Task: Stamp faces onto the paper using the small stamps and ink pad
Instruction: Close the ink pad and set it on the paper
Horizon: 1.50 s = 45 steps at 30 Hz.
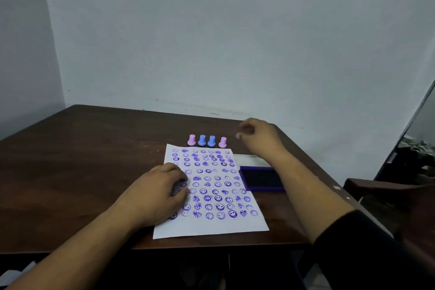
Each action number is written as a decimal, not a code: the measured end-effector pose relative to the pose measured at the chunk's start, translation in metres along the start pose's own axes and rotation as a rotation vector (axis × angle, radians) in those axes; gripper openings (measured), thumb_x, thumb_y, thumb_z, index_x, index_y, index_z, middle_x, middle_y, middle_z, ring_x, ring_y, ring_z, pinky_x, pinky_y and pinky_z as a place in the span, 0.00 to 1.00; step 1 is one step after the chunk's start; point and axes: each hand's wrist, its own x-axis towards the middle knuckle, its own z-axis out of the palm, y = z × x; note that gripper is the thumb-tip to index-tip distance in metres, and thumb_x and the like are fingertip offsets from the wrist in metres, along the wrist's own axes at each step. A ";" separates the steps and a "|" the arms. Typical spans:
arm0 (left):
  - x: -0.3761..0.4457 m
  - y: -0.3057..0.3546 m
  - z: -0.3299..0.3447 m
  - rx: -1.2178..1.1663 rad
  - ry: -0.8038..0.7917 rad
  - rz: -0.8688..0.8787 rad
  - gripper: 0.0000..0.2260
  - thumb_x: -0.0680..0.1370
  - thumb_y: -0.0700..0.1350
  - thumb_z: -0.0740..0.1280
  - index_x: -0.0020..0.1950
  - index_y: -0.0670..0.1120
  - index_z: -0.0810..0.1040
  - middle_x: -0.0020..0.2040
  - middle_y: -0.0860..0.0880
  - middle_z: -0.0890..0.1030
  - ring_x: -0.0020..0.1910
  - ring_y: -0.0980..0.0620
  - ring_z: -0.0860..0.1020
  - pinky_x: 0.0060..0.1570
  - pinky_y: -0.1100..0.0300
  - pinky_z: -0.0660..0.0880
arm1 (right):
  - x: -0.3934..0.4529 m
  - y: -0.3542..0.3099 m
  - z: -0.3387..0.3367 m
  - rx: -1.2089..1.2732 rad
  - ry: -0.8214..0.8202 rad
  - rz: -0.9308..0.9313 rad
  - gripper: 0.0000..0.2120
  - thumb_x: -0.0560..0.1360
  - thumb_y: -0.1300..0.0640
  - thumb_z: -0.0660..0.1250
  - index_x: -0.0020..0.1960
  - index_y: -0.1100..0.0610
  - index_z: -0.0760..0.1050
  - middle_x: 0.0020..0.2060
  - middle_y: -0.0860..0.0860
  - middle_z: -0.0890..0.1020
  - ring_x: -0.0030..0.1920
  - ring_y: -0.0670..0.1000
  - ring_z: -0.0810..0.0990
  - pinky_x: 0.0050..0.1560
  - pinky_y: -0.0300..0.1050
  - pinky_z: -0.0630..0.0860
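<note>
A white paper [211,223] covered with rows of purple stamped faces lies on the brown table [82,160]. My left hand [160,190] rests flat on the paper's left side, fingers spread, holding nothing. Several small stamps stand in a row just beyond the paper's far edge: a pink stamp [191,140], two blue stamps [202,140] [211,141], and another pink stamp [222,142]. My right hand [259,135] hovers to the right of that last pink stamp, fingers loosely curled and empty. The purple ink pad [262,179] lies open beside the paper, under my right forearm.
A white lid or card [249,160] lies behind the ink pad. The table stands against a pale wall in a corner. To the right are a dark wooden chair arm [381,186] and dark clutter beside the table's right edge.
</note>
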 end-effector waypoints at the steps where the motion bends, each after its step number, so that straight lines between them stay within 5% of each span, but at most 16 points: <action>1: 0.000 -0.001 0.001 0.001 0.000 0.001 0.19 0.79 0.62 0.61 0.67 0.57 0.77 0.62 0.63 0.75 0.59 0.63 0.72 0.56 0.64 0.70 | -0.006 0.012 -0.004 0.028 0.021 0.035 0.12 0.75 0.49 0.77 0.58 0.47 0.84 0.56 0.44 0.87 0.57 0.46 0.83 0.58 0.41 0.75; 6: 0.001 -0.001 0.003 -0.010 0.011 -0.002 0.19 0.78 0.62 0.63 0.65 0.57 0.78 0.60 0.64 0.75 0.59 0.62 0.73 0.54 0.65 0.70 | -0.037 0.069 -0.024 0.044 0.169 0.272 0.10 0.76 0.49 0.75 0.56 0.50 0.85 0.52 0.47 0.88 0.47 0.47 0.84 0.52 0.43 0.76; 10: 0.001 -0.001 0.003 -0.013 0.020 -0.010 0.18 0.78 0.61 0.64 0.65 0.57 0.78 0.60 0.64 0.75 0.59 0.63 0.73 0.56 0.63 0.72 | -0.046 0.082 -0.032 0.013 0.172 0.458 0.07 0.76 0.48 0.73 0.45 0.50 0.85 0.37 0.46 0.86 0.37 0.52 0.85 0.40 0.45 0.81; 15: 0.001 -0.002 0.003 -0.019 0.014 -0.012 0.18 0.78 0.62 0.63 0.65 0.57 0.78 0.60 0.65 0.74 0.59 0.63 0.73 0.56 0.63 0.73 | -0.046 0.082 -0.027 -0.017 0.039 0.473 0.12 0.73 0.50 0.74 0.36 0.57 0.83 0.36 0.52 0.87 0.42 0.57 0.84 0.44 0.46 0.79; 23: 0.001 -0.003 0.004 -0.022 0.005 -0.009 0.18 0.78 0.62 0.62 0.65 0.58 0.77 0.60 0.66 0.73 0.59 0.64 0.73 0.56 0.63 0.73 | -0.049 0.071 -0.028 -0.082 -0.011 0.483 0.14 0.70 0.57 0.69 0.28 0.58 0.73 0.24 0.51 0.76 0.31 0.57 0.77 0.30 0.42 0.69; 29: 0.002 -0.004 0.004 -0.026 0.011 -0.006 0.18 0.78 0.62 0.63 0.65 0.58 0.78 0.60 0.66 0.74 0.59 0.64 0.73 0.57 0.62 0.74 | -0.050 0.069 -0.029 0.123 0.059 0.478 0.06 0.71 0.58 0.71 0.39 0.59 0.85 0.34 0.51 0.88 0.39 0.52 0.85 0.40 0.44 0.80; 35: 0.001 -0.005 0.005 -0.027 0.017 -0.002 0.18 0.78 0.62 0.63 0.65 0.57 0.78 0.60 0.66 0.74 0.59 0.63 0.73 0.57 0.61 0.74 | -0.051 0.078 -0.029 0.309 0.039 0.430 0.04 0.73 0.62 0.75 0.41 0.55 0.84 0.34 0.52 0.87 0.34 0.53 0.83 0.33 0.45 0.77; 40: 0.002 -0.005 0.005 -0.020 0.008 -0.007 0.18 0.78 0.62 0.63 0.65 0.58 0.78 0.60 0.66 0.74 0.59 0.64 0.73 0.56 0.62 0.74 | -0.060 0.088 -0.035 0.536 -0.078 0.322 0.13 0.77 0.68 0.72 0.57 0.53 0.86 0.44 0.52 0.91 0.44 0.53 0.90 0.43 0.47 0.84; 45: 0.001 -0.003 0.004 -0.027 0.015 -0.005 0.18 0.78 0.61 0.64 0.65 0.57 0.78 0.60 0.65 0.74 0.59 0.63 0.73 0.57 0.62 0.74 | -0.067 0.096 -0.043 0.682 -0.143 0.275 0.14 0.74 0.72 0.75 0.52 0.55 0.88 0.48 0.56 0.91 0.43 0.52 0.90 0.41 0.42 0.84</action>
